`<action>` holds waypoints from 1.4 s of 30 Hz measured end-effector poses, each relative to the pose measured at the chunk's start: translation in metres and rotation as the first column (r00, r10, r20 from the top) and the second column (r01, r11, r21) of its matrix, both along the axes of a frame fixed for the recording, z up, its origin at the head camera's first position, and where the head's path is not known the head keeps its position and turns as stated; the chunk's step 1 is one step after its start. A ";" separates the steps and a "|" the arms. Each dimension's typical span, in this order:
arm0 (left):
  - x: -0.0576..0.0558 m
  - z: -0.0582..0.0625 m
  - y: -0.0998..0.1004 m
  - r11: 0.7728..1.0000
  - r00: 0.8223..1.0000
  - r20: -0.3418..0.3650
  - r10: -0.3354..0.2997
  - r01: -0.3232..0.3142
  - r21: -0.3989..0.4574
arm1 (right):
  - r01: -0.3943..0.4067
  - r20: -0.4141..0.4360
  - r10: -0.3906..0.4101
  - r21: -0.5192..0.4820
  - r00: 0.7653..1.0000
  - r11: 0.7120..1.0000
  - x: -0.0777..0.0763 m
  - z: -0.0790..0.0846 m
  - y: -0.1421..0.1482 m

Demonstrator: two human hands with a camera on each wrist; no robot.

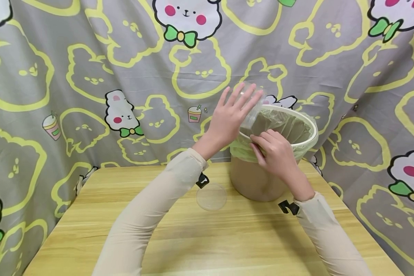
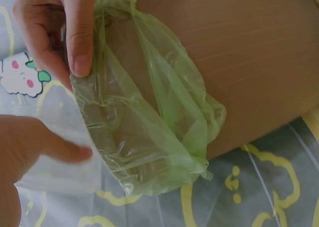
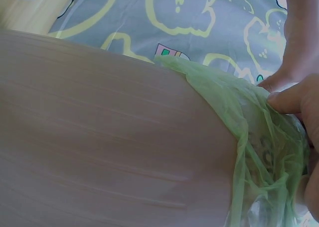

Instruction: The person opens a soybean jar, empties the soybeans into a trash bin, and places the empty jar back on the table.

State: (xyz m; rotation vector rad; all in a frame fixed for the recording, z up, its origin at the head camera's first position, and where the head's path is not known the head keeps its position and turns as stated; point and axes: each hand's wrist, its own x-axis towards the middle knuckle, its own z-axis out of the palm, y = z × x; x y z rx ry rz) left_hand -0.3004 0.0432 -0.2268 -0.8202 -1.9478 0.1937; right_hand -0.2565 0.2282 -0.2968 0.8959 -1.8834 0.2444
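A tan trash can (image 1: 257,182) stands upright on the table, with a translucent green bag (image 1: 241,152) folded over its white rim (image 1: 309,123). My right hand (image 1: 276,154) grips the near side of that rim, thumb outside over the bag. At the can's left side, my left hand (image 1: 229,117) holds a clear plastic cup (image 1: 250,121) tilted by the opening. Its fingers spread over the cup and hide much of it. In the left wrist view the left thumb (image 2: 70,150) stretches toward the bagged rim, with the hazy cup behind it.
A clear round lid (image 1: 211,196) lies flat on the wooden table (image 1: 207,241), left of the can. A patterned grey curtain (image 1: 151,76) hangs behind and along both sides of the table, close behind the can. Black wrist mounts (image 1: 289,207) stick out from both sleeves.
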 end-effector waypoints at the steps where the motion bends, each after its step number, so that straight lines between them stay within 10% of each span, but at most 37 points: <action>1: 0.000 0.000 0.000 1.000 1.000 0.003 -0.002 0.002 0.000 | 0.000 0.000 0.000 0.000 1.000 1.000 0.000 0.000 0.000; 13: 0.001 0.000 -0.006 0.999 0.999 -0.035 -0.034 0.034 -0.003 | 0.006 0.002 -0.006 0.003 1.000 1.000 0.001 0.000 -0.002; 26: 0.004 0.001 -0.048 0.968 0.986 0.130 -0.103 0.070 0.241 | -0.003 0.003 0.003 -0.018 1.000 1.000 0.000 -0.002 -0.002; 33: 0.003 -0.010 -0.088 0.924 0.952 0.249 -0.180 0.077 0.376 | 0.010 0.011 -0.010 -0.019 1.000 1.000 0.001 -0.002 -0.001; 42: 0.006 -0.043 -0.138 0.842 0.866 0.379 -0.327 0.085 0.533 | 0.007 0.003 -0.007 -0.022 1.000 1.000 -0.001 -0.001 -0.003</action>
